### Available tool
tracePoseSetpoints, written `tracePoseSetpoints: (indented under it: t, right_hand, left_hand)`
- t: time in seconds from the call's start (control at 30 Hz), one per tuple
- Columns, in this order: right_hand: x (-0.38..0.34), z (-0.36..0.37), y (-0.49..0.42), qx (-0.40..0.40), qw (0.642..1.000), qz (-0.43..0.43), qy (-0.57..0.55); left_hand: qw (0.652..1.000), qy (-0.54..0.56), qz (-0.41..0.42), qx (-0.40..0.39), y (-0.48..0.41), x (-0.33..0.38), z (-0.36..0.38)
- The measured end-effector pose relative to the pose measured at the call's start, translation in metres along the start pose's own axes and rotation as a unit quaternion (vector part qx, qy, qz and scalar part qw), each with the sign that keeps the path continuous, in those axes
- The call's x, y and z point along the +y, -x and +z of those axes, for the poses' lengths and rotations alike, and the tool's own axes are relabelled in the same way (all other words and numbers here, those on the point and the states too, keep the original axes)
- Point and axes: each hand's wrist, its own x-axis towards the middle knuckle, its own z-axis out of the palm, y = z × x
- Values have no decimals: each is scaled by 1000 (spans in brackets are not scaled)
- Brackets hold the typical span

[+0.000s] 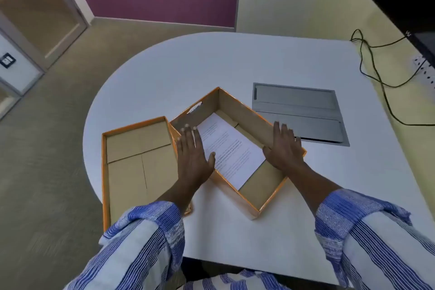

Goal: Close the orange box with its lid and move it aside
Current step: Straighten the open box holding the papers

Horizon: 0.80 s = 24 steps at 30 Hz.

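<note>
Hands are both spread flat: your left hand lies over the 9 o'clock wall of the orange box, your right hand rests on its 3 o'clock wall. Neither pinches anything. Box sits open mid-counter, a printed sheet inside. Its lid lies upturned at 9 o'clock, touching the box. Closing and moving aside are both not yet done.

Both hands, left and right, flank the open orange box; lid alongside.
</note>
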Motion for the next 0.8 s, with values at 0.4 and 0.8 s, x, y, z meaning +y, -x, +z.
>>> tracePoseSetpoints:
  t: [0.4,0.8]
  right_hand:
    - [20,-4,0,25,999,19,-27]
    - [49,-2,38,7,996,37,-86]
  left_hand:
    - [889,348,-289,-73,5,12,12]
    - [928,331,-149,-90,-40,10,-14]
